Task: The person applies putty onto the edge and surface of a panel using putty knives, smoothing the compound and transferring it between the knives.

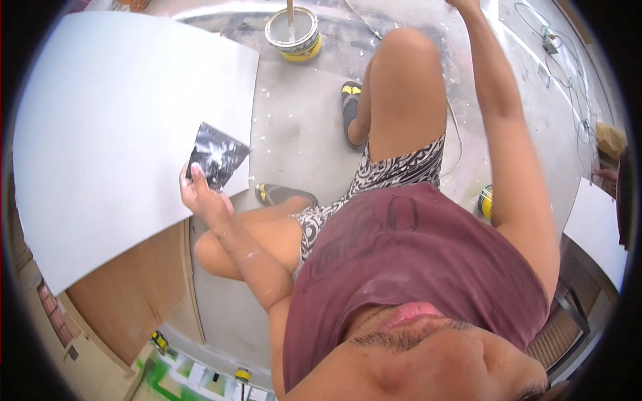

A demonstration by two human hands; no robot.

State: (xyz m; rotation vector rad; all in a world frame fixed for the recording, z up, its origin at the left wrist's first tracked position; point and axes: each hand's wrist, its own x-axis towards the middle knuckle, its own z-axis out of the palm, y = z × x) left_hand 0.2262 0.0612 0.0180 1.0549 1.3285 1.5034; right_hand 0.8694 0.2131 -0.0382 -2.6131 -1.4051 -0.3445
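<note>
Floor: grey, w/ white specks, mid to upper frame.
White panel: lg., flat, fills upper L of frame.
Shirt: maroon, on person, lower ctr. to R.
Wood face: brown, below panel, lower L.
Shorts: blk/wht pattern, ctr.
Second white panel: smaller, far R edge.
Bucket: yellow lower band, open top, pale residue on inner wall; top ctr., just R of lg. panel's corner. Stick stands in it, upper end cut off by frame.
Flat sheet: approx. square, dark, smeared w/ white; L of ctr., over lg. panel's R edge. Contact w/ panel: can't tell.
L hand: L of ctr., closed on sheet's lower corner, thumb on top face.
Shoes: dark gray w/ yellow, pr., upper ctr. & ctr. L.
Can: yellow/blk, R of ctr., partly hidden by arm.
R hand: top edge, mostly out of frame; grip can't tell.
</note>
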